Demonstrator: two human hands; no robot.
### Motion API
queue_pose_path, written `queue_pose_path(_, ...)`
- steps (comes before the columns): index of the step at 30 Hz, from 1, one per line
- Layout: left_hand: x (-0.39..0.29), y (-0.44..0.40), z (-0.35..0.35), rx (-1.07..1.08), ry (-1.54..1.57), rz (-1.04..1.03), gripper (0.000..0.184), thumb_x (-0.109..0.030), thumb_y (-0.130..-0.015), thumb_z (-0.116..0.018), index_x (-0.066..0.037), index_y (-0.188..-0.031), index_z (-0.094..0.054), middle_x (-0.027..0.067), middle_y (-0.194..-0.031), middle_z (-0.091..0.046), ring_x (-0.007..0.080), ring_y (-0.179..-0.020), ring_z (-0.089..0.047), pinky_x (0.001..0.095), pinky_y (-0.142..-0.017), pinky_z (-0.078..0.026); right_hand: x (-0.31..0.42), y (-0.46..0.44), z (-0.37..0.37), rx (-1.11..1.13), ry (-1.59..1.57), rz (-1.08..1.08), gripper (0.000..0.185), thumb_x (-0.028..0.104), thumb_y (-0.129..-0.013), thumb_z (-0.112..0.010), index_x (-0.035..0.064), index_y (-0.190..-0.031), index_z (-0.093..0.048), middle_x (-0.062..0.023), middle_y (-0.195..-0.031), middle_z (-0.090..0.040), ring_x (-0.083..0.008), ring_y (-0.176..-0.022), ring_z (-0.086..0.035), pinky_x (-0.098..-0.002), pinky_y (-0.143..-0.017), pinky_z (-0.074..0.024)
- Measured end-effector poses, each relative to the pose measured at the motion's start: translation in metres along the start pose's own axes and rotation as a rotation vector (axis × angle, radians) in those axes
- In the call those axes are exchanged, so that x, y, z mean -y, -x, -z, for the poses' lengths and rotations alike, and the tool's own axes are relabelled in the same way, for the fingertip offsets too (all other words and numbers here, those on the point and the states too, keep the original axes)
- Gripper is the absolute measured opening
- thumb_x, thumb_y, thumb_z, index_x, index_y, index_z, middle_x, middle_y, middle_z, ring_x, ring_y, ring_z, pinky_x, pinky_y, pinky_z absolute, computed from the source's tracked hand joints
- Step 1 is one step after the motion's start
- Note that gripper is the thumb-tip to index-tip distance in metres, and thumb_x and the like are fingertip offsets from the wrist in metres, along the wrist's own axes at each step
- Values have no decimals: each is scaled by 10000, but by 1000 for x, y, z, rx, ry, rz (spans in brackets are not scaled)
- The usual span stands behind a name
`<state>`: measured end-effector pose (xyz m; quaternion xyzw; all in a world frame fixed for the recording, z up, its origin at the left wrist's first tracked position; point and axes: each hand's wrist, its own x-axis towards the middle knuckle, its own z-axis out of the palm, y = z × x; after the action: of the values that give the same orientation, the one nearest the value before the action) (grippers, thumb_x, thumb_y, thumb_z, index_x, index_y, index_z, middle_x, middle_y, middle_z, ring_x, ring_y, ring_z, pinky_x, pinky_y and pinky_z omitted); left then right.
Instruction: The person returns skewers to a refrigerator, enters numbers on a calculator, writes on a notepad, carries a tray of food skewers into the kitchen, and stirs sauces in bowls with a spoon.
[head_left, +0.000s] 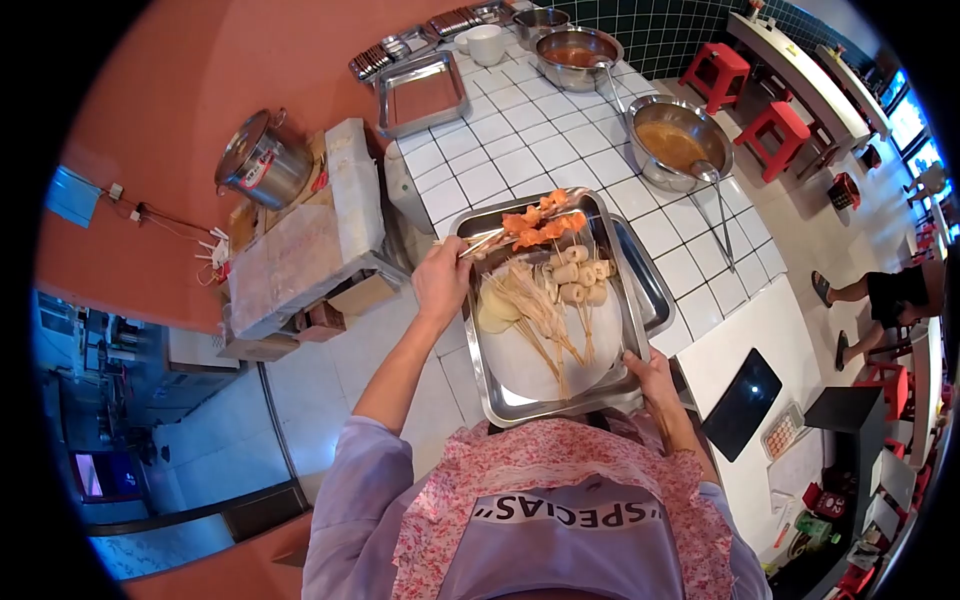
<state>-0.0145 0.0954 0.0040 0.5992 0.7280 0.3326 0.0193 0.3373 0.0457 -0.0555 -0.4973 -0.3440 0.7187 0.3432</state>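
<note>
My left hand (443,278) is closed round the stick ends of several skewers with orange-red pieces (545,221), over the far left part of a metal tray (632,300). The fingers of my right hand (652,378) grip this tray at its near right rim. Inside it, on a white lining (530,375), lie skewers of pale rolled pieces (580,275), skewers of stringy beige food (535,300) and pale round slices (494,308). Some of the sticks point toward me. A second metal tray (655,285) shows partly from under the first.
On the white-tiled counter (480,120) stand metal bowls of reddish sauce (577,55) and brown sauce (668,145) with ladles, a white mug (485,45) and another tray (425,95). A steel pot (265,160) is at left. A person's legs (870,305) show at right.
</note>
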Motion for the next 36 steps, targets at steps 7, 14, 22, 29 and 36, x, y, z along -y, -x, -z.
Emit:
queue_pose_path(7,-2,-8,11,67,178,121,131,-102,-765,-634,-83,-857,-543,74,-747,-631,207,-641,-613,318,-574,-455,-1,-3,1,-14,-15,23,299,92,-850,-576,-7,-1131,-564,-59,-949,-640,-118,-812,-585,-257,-759,-453)
queue_pose_path(14,8,-14,4,260,724,240,72,2,-803,-560,-20,-851,-511,25,-711,-613,82,-630,-601,212,-564,-451,1,-4,-1,-16,-16,9,305,93,-845,-576,-10,-1132,-564,-55,-956,-639,-116,-825,-579,-258,-775,-446)
queue_pose_path(22,8,-4,-1,308,860,321,72,-3,-829,-541,-31,-866,-485,0,-670,-544,75,-607,-544,211,-549,-417,-1,-6,0,-15,36,20,314,104,-846,-570,-14,-1137,-562,-46,-950,-634,-115,-819,-574,-258,-751,-440)
queue_pose_path(29,30,-6,15,213,674,260,20,-58,-875,-496,-43,-882,-484,10,-664,-539,65,-583,-487,213,-550,-391,-4,-16,0,-34,27,23,301,92,-844,-570,-9,-1128,-569,-43,-952,-631,-108,-820,-567,-254,-755,-437)
queue_pose_path(36,43,-21,12,95,436,199,157,-146,-838,-563,-14,-893,-497,43,-690,-573,107,-608,-497,270,-589,-419,3,-25,-2,-15,43,9,310,80,-834,-574,-6,-1132,-565,-48,-953,-632,-114,-827,-568,-258,-772,-435)
